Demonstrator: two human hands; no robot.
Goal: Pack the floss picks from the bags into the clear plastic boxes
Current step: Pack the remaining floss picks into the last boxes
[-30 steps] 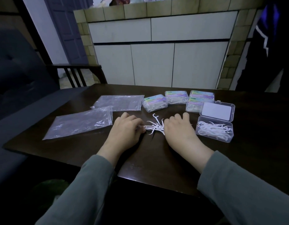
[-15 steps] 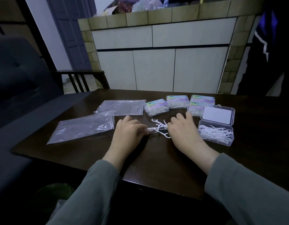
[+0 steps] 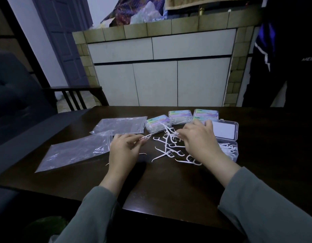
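Note:
White floss picks [image 3: 169, 149] lie scattered on the dark table between my hands. My left hand [image 3: 125, 151] pinches a few floss picks [image 3: 148, 136] between thumb and fingers. My right hand [image 3: 199, 141] grips a small bunch of picks at its fingertips, just above the pile. An open clear plastic box [image 3: 230, 151] with picks inside sits right of my right hand, its lid [image 3: 225, 130] folded back. Three closed filled boxes [image 3: 157, 124] stand behind the pile. Two flat, see-through bags [image 3: 76, 151] lie to the left.
The dark wooden table [image 3: 169, 186] ends close to my body. A dark sofa [image 3: 16, 102] stands at the left. White cabinet doors [image 3: 157, 85] are behind the table. A person in dark clothes [image 3: 283, 67] stands at the far right.
Both hands have lifted off the table and moved apart. The bunched picks are now spread over the table, and each hand holds a few. The camera has tilted up.

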